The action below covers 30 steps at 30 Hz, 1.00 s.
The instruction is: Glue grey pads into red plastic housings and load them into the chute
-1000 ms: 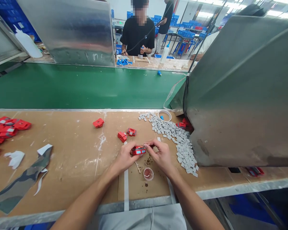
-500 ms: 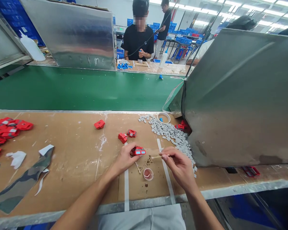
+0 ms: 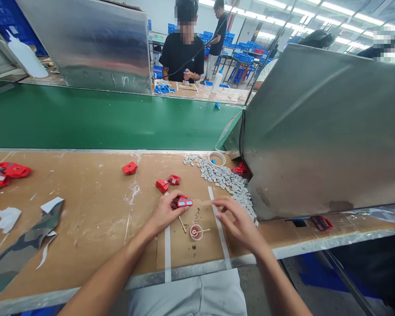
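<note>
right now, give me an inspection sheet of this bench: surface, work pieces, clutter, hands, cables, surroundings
surface: brown bench top, scuffed; dark specks near the cup
work pieces: red part with light-blue panels, in the left hand; stick resting in the cup
clutter: spread of gray pieces, tape roll, camouflage strip, white scrap, loose red pieces
hands: left grips the red part; right hand is raised with fingers apart, seemingly holding nothing
cables: black cable down the edge of the right-side metal panel
surroundings: green surface behind the bench; beyond it, a person in a black shirt
</note>
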Motion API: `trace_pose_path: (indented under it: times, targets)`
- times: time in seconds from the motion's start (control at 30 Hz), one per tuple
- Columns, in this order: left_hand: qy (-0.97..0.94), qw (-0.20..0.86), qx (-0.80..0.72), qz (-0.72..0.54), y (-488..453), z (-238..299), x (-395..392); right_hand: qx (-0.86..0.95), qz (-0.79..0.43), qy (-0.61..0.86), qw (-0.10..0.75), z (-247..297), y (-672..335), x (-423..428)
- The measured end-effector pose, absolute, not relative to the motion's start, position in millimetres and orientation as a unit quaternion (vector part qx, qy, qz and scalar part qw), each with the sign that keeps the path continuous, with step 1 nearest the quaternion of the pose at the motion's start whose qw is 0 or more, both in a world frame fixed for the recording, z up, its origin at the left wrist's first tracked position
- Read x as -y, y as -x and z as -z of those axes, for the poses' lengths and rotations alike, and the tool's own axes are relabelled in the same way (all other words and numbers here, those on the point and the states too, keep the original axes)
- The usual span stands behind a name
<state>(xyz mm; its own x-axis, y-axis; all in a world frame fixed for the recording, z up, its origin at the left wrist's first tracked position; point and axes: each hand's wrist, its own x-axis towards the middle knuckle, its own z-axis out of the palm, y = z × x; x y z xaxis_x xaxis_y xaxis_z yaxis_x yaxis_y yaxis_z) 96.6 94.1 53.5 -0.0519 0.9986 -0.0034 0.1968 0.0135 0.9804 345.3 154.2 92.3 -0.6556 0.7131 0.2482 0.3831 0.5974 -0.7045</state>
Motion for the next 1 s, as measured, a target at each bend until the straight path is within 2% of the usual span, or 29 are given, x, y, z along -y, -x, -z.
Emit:
trace_pose_path:
  times: [0.07, 0.17, 0.23, 0.5, 0.6, 0.7, 0.77, 0.9, 1.0]
  targets:
    - [-0.522, 0.45, -0.562, -0.456, -96, -53, -94, 0.857, -0.233, 0.382, 0.254, -93, -346, -189]
    - [-0.512, 0.463, -0.561, -0.456, -96, -54, -94, 0.888, -0.122, 0.426, 0.122, -84, -340, -237]
    - [-0.508, 0.464, -0.559, -0.462, -96, -55, -94, 0.896, -0.09, 0.428, 0.071, -75, -334, -257]
    - [-0.501, 0.474, -0.552, -0.469, -95, -56, -93, 0.907, -0.035, 0.42, 0.015, -60, -329, -261]
    - [-0.497, 0.484, -0.538, -0.48, -95, -55, -93, 0.912, -0.05, 0.401, 0.07, -71, -329, -259]
    - [-0.487, 0.497, -0.522, -0.493, -94, -54, -94, 0.897, -0.137, 0.359, 0.22, -85, -319, -255]
    - [-0.474, 0.508, -0.518, -0.499, -94, -53, -94, 0.864, -0.226, 0.351, 0.282, -89, -306, -250]
    - [-0.45, 0.523, -0.516, -0.507, -93, -53, -94, 0.793, -0.379, 0.368, 0.304, -79, -284, -240]
    - [-0.449, 0.532, -0.511, -0.504, -93, -53, -95, 0.758, -0.429, 0.378, 0.313, -66, -280, -235]
